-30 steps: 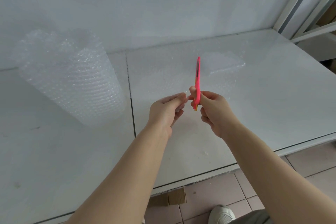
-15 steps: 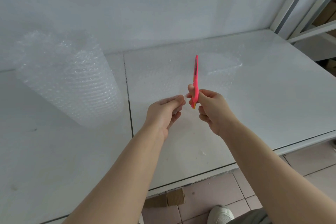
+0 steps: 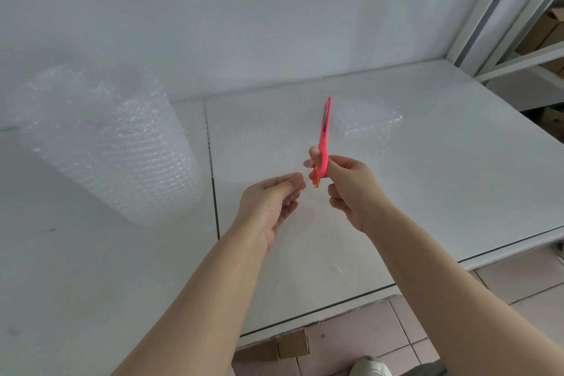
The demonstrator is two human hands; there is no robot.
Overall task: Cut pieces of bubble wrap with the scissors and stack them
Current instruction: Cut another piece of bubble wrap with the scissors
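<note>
gripping pink scissors with right hand fingers, left hand pinching bubble wrap, white table, tiled floor

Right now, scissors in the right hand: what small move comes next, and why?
Probably advance the scissors for a snip: the right hand grips them, blades pointing away over the bubble wrap sheet, whose near edge the left hand seems to pinch.

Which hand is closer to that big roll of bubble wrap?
Left. The left hand, pinching a bubble wrap sheet, is just right of the roll; the right hand, gripping the pink scissors, is farther right.
</note>
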